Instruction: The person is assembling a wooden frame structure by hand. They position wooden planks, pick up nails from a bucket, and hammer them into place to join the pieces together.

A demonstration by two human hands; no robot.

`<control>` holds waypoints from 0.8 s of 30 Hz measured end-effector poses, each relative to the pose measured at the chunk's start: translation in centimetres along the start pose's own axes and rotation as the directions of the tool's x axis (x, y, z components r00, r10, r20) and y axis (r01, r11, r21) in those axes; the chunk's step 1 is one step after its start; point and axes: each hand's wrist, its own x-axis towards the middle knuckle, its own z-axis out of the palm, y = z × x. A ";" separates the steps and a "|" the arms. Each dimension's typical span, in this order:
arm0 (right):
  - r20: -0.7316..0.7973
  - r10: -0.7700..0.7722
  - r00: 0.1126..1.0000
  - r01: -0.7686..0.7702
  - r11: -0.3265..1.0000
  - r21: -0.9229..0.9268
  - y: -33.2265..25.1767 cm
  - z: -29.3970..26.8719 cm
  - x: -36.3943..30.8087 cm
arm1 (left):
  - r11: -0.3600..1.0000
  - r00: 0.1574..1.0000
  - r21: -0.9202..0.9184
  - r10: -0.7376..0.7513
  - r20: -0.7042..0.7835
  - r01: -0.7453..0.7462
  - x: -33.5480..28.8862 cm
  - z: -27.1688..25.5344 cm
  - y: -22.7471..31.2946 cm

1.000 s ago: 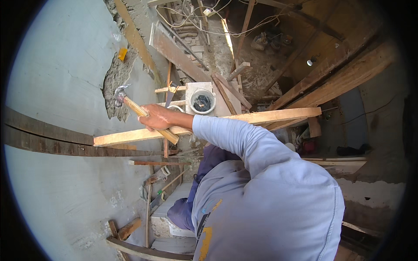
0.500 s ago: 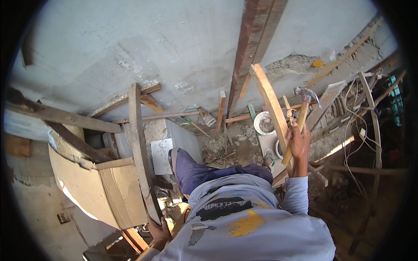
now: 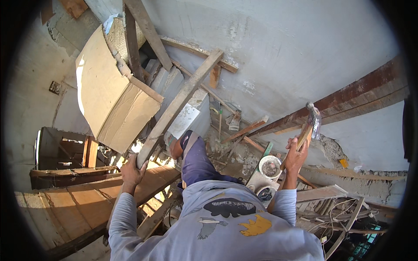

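My left hand [image 3: 132, 173] is closed round the lower end of a long grey wooden beam [image 3: 185, 102], which slants up and to the right toward the wall. My right hand [image 3: 296, 157] grips a claw hammer [image 3: 303, 138] by its wooden handle, its metal head raised above the fist. Below the right hand stand a white bucket [image 3: 270, 167] with grey material inside and a second round container [image 3: 265, 194], both close to my legs. The left foot is planted beside a white block [image 3: 185, 119].
A bent cardboard sheet [image 3: 115, 100] stands at the left, above a broad wooden plank surface [image 3: 87, 200]. A dark red-brown beam [image 3: 348, 102] crosses the right wall. Loose wires [image 3: 335, 213] and timber lie at the lower right. Rubble covers the floor between.
The view has turned to the left, so the wall and beams appear rotated. My left hand keeps its hold on the grey beam's end. The hammer stays raised; the light plank beside it no longer shows clearly.
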 end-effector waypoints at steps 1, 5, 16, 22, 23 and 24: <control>0.029 -0.038 0.999 0.039 0.999 -0.019 0.6 0.9 0.5 | 0.998 0.998 0.023 -0.062 -0.006 0.063 -0.6 0.5 -0.3; 0.193 -0.148 0.970 0.154 0.988 -0.017 -0.9 4.4 0.1 | 0.976 0.931 0.131 -0.122 -0.343 0.176 -2.8 2.2 1.5; 0.564 -0.082 0.821 0.369 0.831 -0.416 10.0 2.2 -0.1 | 0.930 0.821 -0.298 -0.337 -0.460 0.214 -8.4 8.9 13.9; 0.589 -0.158 0.792 0.483 0.752 -0.448 10.7 1.6 -0.4 | 0.852 0.587 -0.163 -0.469 -0.660 0.497 -7.6 4.3 1.0; 0.582 -0.160 0.797 0.483 0.748 -0.456 10.9 1.7 -0.4 | 0.856 0.601 -0.178 -0.475 -0.643 0.486 -7.7 4.4 -0.4; 0.580 -0.133 0.804 0.468 0.742 -0.479 10.8 1.7 -0.3 | 0.851 0.583 -0.158 -0.467 -0.665 0.501 -8.0 4.9 -0.9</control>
